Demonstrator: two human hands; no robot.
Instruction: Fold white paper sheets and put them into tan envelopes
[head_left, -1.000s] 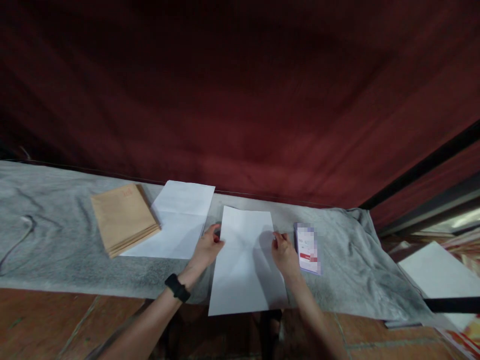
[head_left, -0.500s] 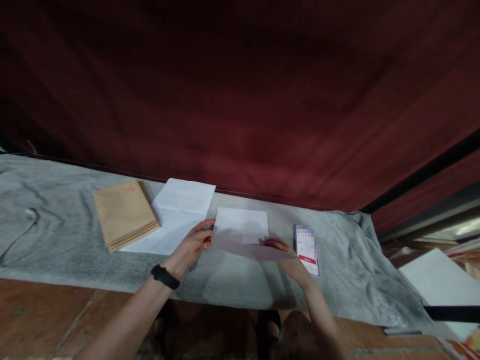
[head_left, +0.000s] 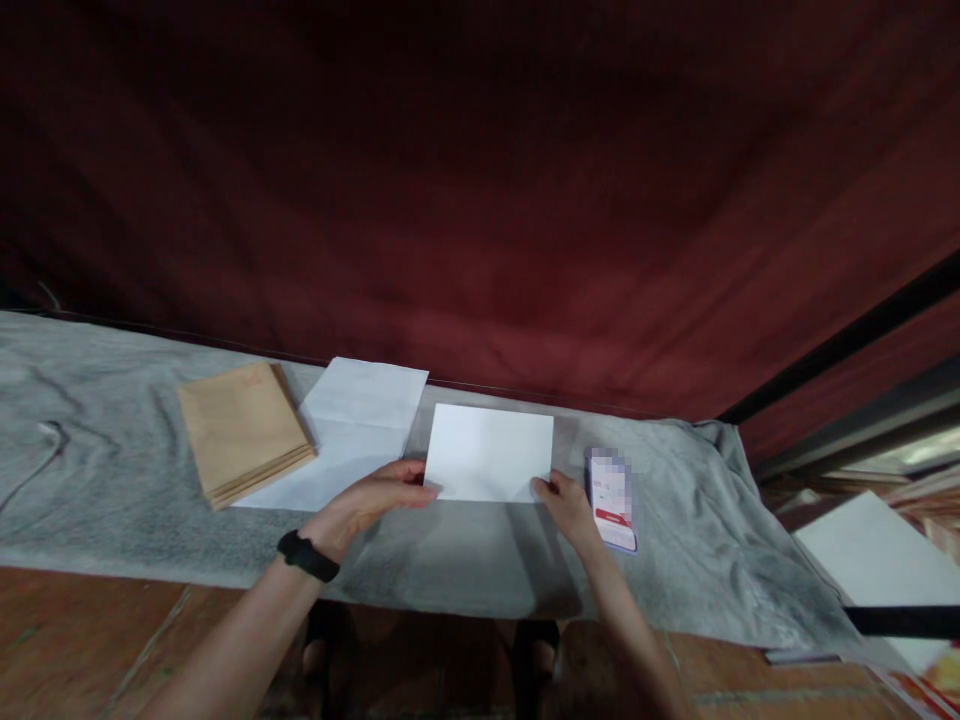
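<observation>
A white sheet of paper [head_left: 491, 450], folded in half, is held level over the grey cloth in front of me. My left hand [head_left: 394, 490], with a black band on its wrist, pinches the sheet's lower left corner, thumb on top. At the lower right corner my right hand [head_left: 566, 505] grips it the same way, its thumb over the edge. Left of the sheet lies another white paper [head_left: 367, 400] with a crease across it. A stack of brown envelopes [head_left: 244, 430] rests partly on that paper.
A phone [head_left: 613, 510] with a lit screen lies right of my right hand. The grey cloth [head_left: 697, 540] is wrinkled at the right end. A dark red curtain [head_left: 480, 250] hangs behind. A white cable [head_left: 49, 440] lies at far left, a white board [head_left: 877, 560] at far right.
The sheet's near flap, raised and shaded before, now lies folded over as one flat rectangle. My right hand has moved from over the flap to the lower right corner; my left has closed on the left corner.
</observation>
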